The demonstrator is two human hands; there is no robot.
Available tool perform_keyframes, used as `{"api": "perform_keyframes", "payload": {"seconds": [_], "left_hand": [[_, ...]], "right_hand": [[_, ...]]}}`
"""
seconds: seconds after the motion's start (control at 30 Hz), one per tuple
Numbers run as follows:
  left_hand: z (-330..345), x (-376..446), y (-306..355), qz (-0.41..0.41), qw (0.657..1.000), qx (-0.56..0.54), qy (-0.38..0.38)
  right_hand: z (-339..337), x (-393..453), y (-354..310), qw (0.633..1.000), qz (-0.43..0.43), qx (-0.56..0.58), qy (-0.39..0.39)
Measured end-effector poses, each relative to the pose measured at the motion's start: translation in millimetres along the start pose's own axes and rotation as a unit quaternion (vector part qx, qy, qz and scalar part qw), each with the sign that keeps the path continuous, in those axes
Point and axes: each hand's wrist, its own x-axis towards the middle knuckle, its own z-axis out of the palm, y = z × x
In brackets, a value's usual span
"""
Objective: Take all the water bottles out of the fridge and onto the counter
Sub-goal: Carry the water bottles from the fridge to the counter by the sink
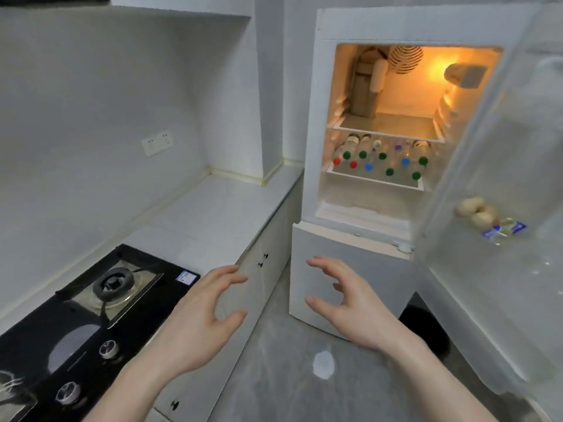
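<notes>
Left hand (210, 312) and right hand (344, 300) near camera, fingers loosely curved, apart, holding nothing. Water bottles (380, 161) far ahead, right of both hands, on lower shelf of open fridge (316, 123), lying caps toward camera (long axes near-to-far). Right hand nearer. Counter (219, 208) left of fridge.

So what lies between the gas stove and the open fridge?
In the head view, only bare white counter lies between the gas stove and the fridge.
</notes>
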Motion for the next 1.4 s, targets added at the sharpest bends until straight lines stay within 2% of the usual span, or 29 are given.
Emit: {"api": "perform_keyframes", "payload": {"seconds": [0.37, 0.5, 0.73, 1.17, 1.4], "left_hand": [[65, 180, 51, 0.149, 0.985, -0.036, -0.08], [70, 247, 51, 0.174, 0.976, -0.052, -0.117], [66, 361, 39, 0.215, 0.966, -0.057, -0.134], [101, 490, 54, 0.191, 0.96, -0.088, -0.185], [129, 553, 67, 0.145, 0.968, -0.104, -0.177]], "right_hand": [[-86, 34, 73, 0.985, 0.09, -0.022, 0.146], [-101, 71, 85, 0.975, 0.116, -0.027, 0.189], [-114, 158, 94, 0.963, 0.141, -0.026, 0.23], [-140, 252, 115, 0.945, 0.189, 0.023, 0.267], [-171, 326, 161, 0.946, 0.193, 0.054, 0.256]]}}
